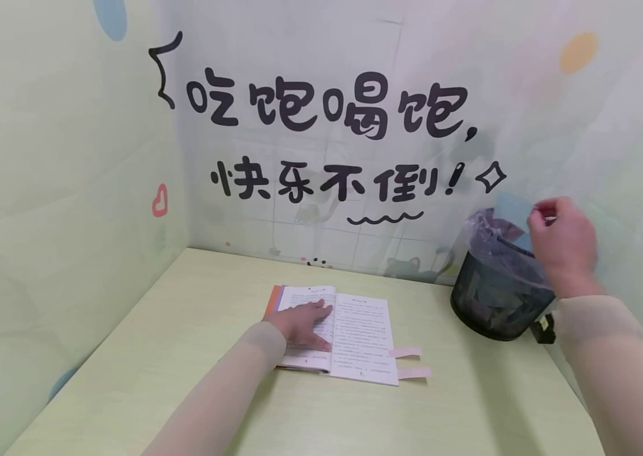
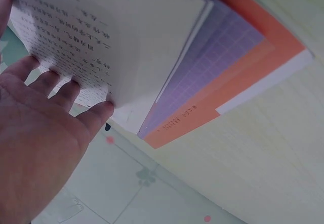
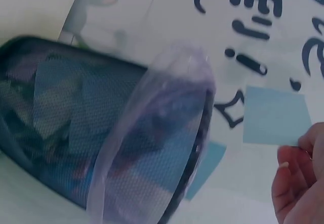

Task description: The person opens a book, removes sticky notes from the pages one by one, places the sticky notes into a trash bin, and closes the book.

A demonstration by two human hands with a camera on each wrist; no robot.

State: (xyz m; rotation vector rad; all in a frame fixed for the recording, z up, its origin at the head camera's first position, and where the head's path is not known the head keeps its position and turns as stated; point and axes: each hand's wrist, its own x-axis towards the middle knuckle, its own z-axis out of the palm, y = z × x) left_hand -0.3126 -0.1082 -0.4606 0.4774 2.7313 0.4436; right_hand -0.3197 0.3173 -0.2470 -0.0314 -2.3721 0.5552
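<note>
My left hand (image 1: 304, 324) lies with spread, straight fingers on the left page of an open book (image 1: 362, 335). In the left wrist view its fingertips touch the printed page (image 2: 147, 42), and the book's orange cover (image 2: 187, 115) and purple sheet show at the edge. Up at the right, my right hand (image 1: 563, 237) pinches a light blue sticky note (image 3: 276, 115) by one corner between thumb and finger. The note is above the rim of a black mesh wastebasket (image 1: 495, 304), apart from it. A second blue paper (image 3: 206, 169) sticks out past the basket's rim.
Two pink paper strips (image 1: 407, 352) stick out from the book's right edge. A purple plastic bag (image 3: 185, 67) lines the basket, with papers inside. Beside the basket is a small black object (image 1: 543, 328) with a yellow mark. Printed walls (image 1: 321, 38) border the table (image 1: 144, 373).
</note>
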